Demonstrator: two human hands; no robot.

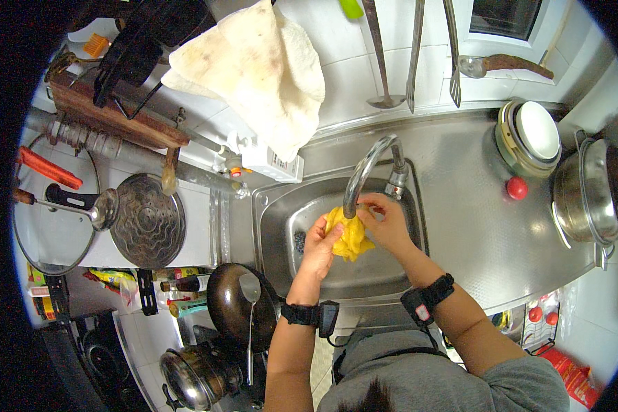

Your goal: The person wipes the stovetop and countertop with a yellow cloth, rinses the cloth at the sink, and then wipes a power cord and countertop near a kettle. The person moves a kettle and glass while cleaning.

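Observation:
A bunched yellow cloth (348,239) hangs over the stainless steel sink basin (283,226), beneath the curved spout of a chrome faucet (363,172). My left hand (322,247) grips its left side, with the thumb across the front. On the other side, my right hand (389,221) pinches the upper right edge between thumb and fingers. The spout end partly covers the cloth and those fingertips. Whether water is running cannot be told. Black straps with small devices circle both wrists.
Stacked bowls (538,131), a red ball-like object (516,188) and a lidded steel pot (587,190) stand on the right counter. A white box (275,165) is behind the sink. A dark wok (237,304) sits at lower left. A pale cloth (252,67) hangs above.

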